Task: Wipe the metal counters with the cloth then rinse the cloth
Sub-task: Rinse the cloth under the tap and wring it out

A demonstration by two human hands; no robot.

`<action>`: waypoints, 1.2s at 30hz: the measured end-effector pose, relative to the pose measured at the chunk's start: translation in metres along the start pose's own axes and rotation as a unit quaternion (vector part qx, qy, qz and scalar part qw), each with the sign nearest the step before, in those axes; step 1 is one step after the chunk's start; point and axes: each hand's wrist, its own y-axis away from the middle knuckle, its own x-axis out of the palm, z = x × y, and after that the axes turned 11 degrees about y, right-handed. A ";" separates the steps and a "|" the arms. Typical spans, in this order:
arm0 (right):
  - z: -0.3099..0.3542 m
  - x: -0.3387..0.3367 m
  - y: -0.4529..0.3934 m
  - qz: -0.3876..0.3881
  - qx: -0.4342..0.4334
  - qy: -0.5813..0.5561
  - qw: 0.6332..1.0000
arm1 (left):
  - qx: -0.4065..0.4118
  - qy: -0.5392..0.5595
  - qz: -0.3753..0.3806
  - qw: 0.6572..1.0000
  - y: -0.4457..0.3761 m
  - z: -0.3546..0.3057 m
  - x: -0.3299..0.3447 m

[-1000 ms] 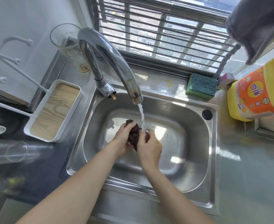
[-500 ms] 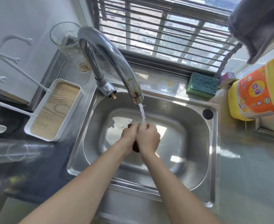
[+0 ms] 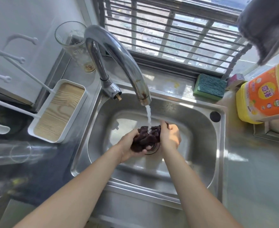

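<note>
A dark brown wet cloth [image 3: 146, 136] is bunched up between both hands over the middle of the steel sink [image 3: 199, 162]. My left hand [image 3: 129, 148] cups and grips it from below left. My right hand [image 3: 169, 137] holds its right side, fingers curled round it. Water runs from the curved chrome tap [image 3: 119, 58] straight onto the cloth. The metal counter [image 3: 257, 178] stretches to the right of the sink.
A green sponge [image 3: 209, 86] lies behind the sink by the barred window. A yellow and orange detergent bottle [image 3: 264, 94] stands at the right. A white tray with a wood-grain base [image 3: 58, 111] and a tall glass [image 3: 74, 43] sit at the left.
The hands were pressed tight together round the cloth half a second ago. Now they have spread apart and the cloth shows open between them under the stream.
</note>
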 end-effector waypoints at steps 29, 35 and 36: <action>0.002 0.036 0.066 0.013 -0.102 0.087 0.991 | 0.076 -0.045 -0.161 0.983 -0.010 -0.002 0.022; 0.010 0.005 0.006 0.053 0.073 -0.038 0.995 | 0.032 -0.088 -0.049 0.994 0.002 0.017 0.019; 0.009 0.001 0.008 0.067 0.064 -0.061 0.994 | 0.014 -0.051 -0.048 0.997 0.003 0.015 0.015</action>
